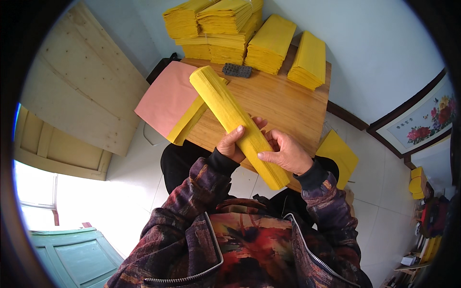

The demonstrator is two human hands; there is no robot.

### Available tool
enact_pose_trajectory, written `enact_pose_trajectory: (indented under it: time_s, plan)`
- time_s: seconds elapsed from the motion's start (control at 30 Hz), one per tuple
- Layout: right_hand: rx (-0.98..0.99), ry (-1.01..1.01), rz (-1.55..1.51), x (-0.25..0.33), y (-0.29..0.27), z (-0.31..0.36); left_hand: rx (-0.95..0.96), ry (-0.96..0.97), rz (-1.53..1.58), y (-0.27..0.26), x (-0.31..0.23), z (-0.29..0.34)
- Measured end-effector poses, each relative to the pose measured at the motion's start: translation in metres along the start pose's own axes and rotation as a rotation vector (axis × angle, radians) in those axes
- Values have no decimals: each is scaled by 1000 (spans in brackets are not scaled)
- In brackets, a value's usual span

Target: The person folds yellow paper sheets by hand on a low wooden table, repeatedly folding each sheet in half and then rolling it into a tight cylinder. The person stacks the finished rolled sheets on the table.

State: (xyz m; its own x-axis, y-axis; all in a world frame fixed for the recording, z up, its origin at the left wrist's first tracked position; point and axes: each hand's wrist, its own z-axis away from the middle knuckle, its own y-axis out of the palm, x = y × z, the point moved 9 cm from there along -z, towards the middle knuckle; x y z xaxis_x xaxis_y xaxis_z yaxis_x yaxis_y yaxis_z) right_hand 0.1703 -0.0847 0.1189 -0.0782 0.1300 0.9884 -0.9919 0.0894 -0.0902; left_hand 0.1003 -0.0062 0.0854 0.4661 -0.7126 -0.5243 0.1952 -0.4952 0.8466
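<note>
Both my hands are closed around a long folded bundle of yellow paper [235, 120], held slantwise over the front edge of the wooden table [288, 103]. My left hand [234, 144] grips its left side near the middle, thumb on top. Lower down, my right hand [287, 150] holds the right side, its thumb lying across the paper and its fingers partly hidden beneath. The bundle's far end points up and left, past a pink sheet [168, 96] on the table. A yellow strip of paper [189, 120] lies along that sheet's right edge.
Tall stacks of yellow paper [223, 19] stand at the table's back, with two more bundles [271, 43] to their right. A dark grey textured block [236, 70] sits before them. Yellow paper [338, 156] is at the right, low by the table. A wooden board [81, 77] leans at left.
</note>
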Motion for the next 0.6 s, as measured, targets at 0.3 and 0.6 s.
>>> enact_pose_trajectory:
  time_s: [0.3, 0.6]
  plan:
    - [-90, -42, 157, 7, -3, 0, 21, -41, -29, -2, 4, -1]
    - [-138, -117, 251, 13, -5, -1, -124, -29, -41, -25, 9, 0]
